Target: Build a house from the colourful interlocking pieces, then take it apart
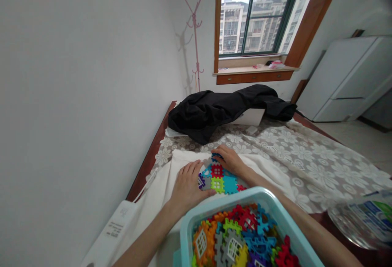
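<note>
Flat interlocking puzzle blocks lie joined on the white cloth: a red window block, a lime window block and a light blue block, among others. At the left edge of this panel, my left hand rests flat with its fingers spread, close to a purple window block. My right hand curls its fingers round a dark blue block at the top of the panel. Whether that block is joined to the red one cannot be made out.
A light blue tub full of colourful blocks stands close in front of me, between my forearms. Behind lies a black garment over a white box. A power strip is at left, a clear plastic container at right.
</note>
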Action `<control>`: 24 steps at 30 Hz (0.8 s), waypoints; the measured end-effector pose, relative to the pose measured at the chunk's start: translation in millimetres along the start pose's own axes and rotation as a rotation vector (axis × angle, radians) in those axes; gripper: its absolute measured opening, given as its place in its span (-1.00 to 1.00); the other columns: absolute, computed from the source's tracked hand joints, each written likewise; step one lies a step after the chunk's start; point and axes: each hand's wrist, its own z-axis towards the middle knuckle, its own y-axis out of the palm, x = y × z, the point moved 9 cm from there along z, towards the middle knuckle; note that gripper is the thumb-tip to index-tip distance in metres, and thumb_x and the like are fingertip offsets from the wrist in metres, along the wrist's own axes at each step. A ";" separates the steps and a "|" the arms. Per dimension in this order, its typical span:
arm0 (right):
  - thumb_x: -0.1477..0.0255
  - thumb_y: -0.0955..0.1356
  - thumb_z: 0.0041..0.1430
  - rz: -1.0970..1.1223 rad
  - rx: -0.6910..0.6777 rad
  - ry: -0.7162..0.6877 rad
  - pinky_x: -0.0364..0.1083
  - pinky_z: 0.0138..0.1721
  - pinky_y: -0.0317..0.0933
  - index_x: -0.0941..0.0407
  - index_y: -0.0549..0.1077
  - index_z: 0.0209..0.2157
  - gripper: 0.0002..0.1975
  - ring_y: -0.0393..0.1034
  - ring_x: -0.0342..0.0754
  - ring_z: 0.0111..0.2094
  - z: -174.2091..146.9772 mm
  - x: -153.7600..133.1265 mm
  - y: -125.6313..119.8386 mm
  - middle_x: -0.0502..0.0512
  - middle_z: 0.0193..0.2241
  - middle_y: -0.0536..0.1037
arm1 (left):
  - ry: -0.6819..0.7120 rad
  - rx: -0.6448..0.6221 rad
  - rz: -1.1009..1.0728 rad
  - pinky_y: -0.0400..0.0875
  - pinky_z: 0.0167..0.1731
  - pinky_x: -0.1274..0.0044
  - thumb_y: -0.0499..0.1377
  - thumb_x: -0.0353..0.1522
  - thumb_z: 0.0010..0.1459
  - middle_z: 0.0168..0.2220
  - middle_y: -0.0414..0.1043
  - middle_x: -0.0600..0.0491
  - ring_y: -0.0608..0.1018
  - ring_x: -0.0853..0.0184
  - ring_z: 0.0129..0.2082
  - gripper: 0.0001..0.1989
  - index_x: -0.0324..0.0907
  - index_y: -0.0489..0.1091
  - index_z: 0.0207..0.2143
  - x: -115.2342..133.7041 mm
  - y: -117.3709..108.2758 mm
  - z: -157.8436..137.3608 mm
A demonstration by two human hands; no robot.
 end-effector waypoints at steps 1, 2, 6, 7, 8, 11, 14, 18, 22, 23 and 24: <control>0.37 0.28 0.43 0.016 0.029 0.018 0.05 -0.06 0.32 0.03 0.50 0.01 -0.78 0.44 0.10 -0.12 0.0 1.7 -2.6 0.20 -0.14 0.55 | 0.001 -0.002 -0.003 0.27 0.22 0.01 0.43 0.12 -0.14 0.30 0.34 -0.22 0.39 -0.15 0.26 0.01 -0.13 0.28 0.29 -0.5 -0.8 -0.1; 0.36 0.28 0.44 0.036 0.060 0.041 0.04 -0.07 0.32 0.03 0.50 0.00 -0.78 0.44 0.09 -0.14 0.0 4.5 -5.3 0.19 -0.15 0.55 | 0.007 -0.007 -0.013 0.29 0.20 0.02 0.42 0.12 -0.11 0.29 0.36 -0.21 0.40 -0.14 0.25 -0.02 -0.12 0.29 0.27 -0.6 -2.0 0.0; 0.32 0.30 0.39 0.155 0.227 0.174 0.04 -0.08 0.32 0.04 0.51 -0.07 -0.81 0.45 0.10 -0.17 -0.8 23.8 -20.7 0.16 -0.21 0.56 | 0.056 -0.026 -0.108 0.32 0.22 0.11 0.30 -0.04 0.18 0.22 0.41 -0.18 0.43 -0.01 0.21 -0.34 -0.16 0.32 0.22 -1.4 -12.3 2.3; 0.30 0.32 0.37 0.189 0.275 0.217 0.05 -0.07 0.32 0.05 0.50 -0.09 -0.81 0.45 0.10 -0.16 -1.1 30.1 -25.5 0.16 -0.20 0.57 | 0.062 -0.031 -0.134 0.32 0.22 0.14 0.27 -0.12 0.23 0.20 0.43 -0.16 0.44 0.03 0.19 -0.45 -0.16 0.35 0.19 -2.2 -15.4 3.1; 0.28 0.34 0.35 0.226 0.320 0.262 0.05 -0.06 0.31 0.06 0.49 -0.09 -0.80 0.44 0.10 -0.15 -1.3 36.6 -30.5 0.16 -0.19 0.57 | 0.063 -0.037 -0.154 0.33 0.22 0.17 0.27 -0.20 0.24 0.16 0.44 -0.14 0.45 0.06 0.17 -0.53 -0.16 0.38 0.15 -3.2 -18.0 3.9; 0.19 0.38 0.28 0.394 0.358 0.369 0.01 -0.14 0.33 0.07 0.47 -0.08 -0.71 0.43 0.05 -0.20 1.8 49.4 -40.2 0.12 -0.22 0.56 | 0.056 -0.062 -0.188 0.37 0.17 0.21 0.29 -0.38 0.16 0.08 0.48 -0.08 0.49 0.10 0.09 -0.66 -0.12 0.45 0.02 -5.7 -21.5 5.8; 0.14 0.46 0.16 0.634 0.168 0.411 -0.07 -0.32 0.29 0.07 0.46 -0.05 -0.59 0.39 -0.04 -0.35 4.7 38.9 -34.6 0.03 -0.32 0.51 | 0.029 -0.078 -0.237 0.42 0.10 0.26 0.27 -0.43 0.17 0.01 0.50 -0.04 0.53 0.13 0.02 -0.71 -0.10 0.48 -0.03 -9.3 -20.3 6.8; 0.17 0.49 0.17 0.712 -0.100 0.414 -0.10 -0.36 0.26 0.05 0.46 -0.10 -0.64 0.40 -0.06 -0.37 -22.6 3.1 -21.6 0.01 -0.32 0.52 | 0.008 -0.071 -0.287 0.46 0.02 0.31 0.23 -0.39 0.26 -0.07 0.55 -0.03 0.56 0.16 -0.04 -0.80 -0.11 0.49 -0.06 -12.0 -18.0 7.2; 0.22 0.43 0.24 0.394 -0.171 0.338 0.00 -0.25 0.33 -0.01 0.52 -0.19 -0.82 0.45 0.04 -0.30 -62.8 -9.8 -9.7 0.06 -0.32 0.58 | 0.050 -0.003 -0.222 0.41 0.09 0.25 0.17 -0.29 0.35 0.01 0.55 -0.05 0.52 0.13 0.04 -0.79 -0.10 0.50 -0.03 -6.7 -22.4 4.4; 0.22 0.41 0.25 0.294 -0.153 0.318 0.04 -0.21 0.35 -0.01 0.53 -0.17 -0.82 0.46 0.08 -0.27 -69.7 -8.4 -8.3 0.09 -0.30 0.59 | 0.074 0.000 -0.195 0.39 0.12 0.22 0.20 -0.23 0.33 0.07 0.53 -0.07 0.51 0.11 0.08 -0.73 -0.10 0.49 0.01 -3.8 -22.5 3.0; 0.22 0.41 0.26 0.195 -0.133 0.291 0.09 -0.15 0.35 -0.01 0.55 -0.15 -0.80 0.47 0.12 -0.22 -74.6 -7.2 -7.4 0.13 -0.26 0.60 | 0.101 -0.007 -0.168 0.37 0.14 0.19 0.25 -0.15 0.27 0.14 0.50 -0.09 0.49 0.07 0.12 -0.63 -0.09 0.48 0.06 -0.8 -21.6 1.4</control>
